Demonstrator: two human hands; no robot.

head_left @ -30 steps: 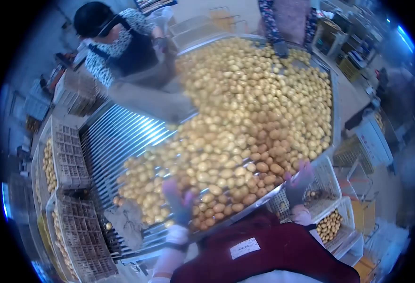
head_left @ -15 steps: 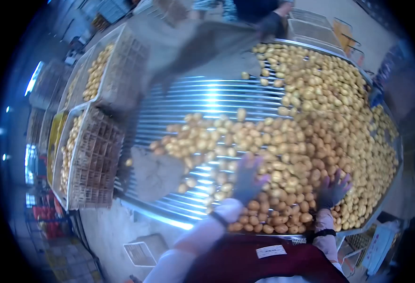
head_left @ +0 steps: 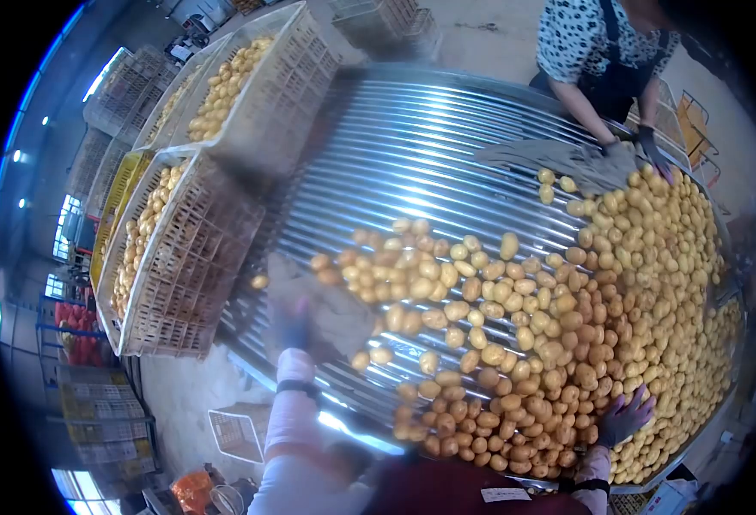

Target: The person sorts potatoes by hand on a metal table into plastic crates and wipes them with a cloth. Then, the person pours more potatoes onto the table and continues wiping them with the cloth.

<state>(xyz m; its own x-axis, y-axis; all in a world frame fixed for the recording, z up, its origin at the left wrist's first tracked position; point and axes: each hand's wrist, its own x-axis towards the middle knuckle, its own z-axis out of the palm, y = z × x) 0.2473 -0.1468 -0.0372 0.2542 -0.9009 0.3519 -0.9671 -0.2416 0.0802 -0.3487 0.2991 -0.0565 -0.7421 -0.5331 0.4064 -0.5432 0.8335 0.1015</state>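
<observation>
Many yellow-brown potatoes [head_left: 515, 369] lie heaped over the right side of a metal slatted sorting table [head_left: 378, 163], thinning out leftward. At the near left, my left hand [head_left: 290, 326] is at the edge of a grey cloth [head_left: 330, 313], its gloved fingers smeared by motion. A few potatoes lie beside that cloth. My right hand [head_left: 625, 418], in a dark glove with purple fingertips, rests on the heap near the front right, fingers spread and holding nothing.
Across the table a person [head_left: 605, 64] in dark overalls has gloved hands by another grey cloth [head_left: 567, 163] and the potatoes. Stacked plastic crates [head_left: 193, 249] with potatoes stand along the left edge. A white crate [head_left: 236, 433] is on the floor at the near left.
My left hand has moved left from the potatoes to the near grey cloth. The far cloth, earlier spread in the air, now lies bunched farther right by the other person. The view has shifted.
</observation>
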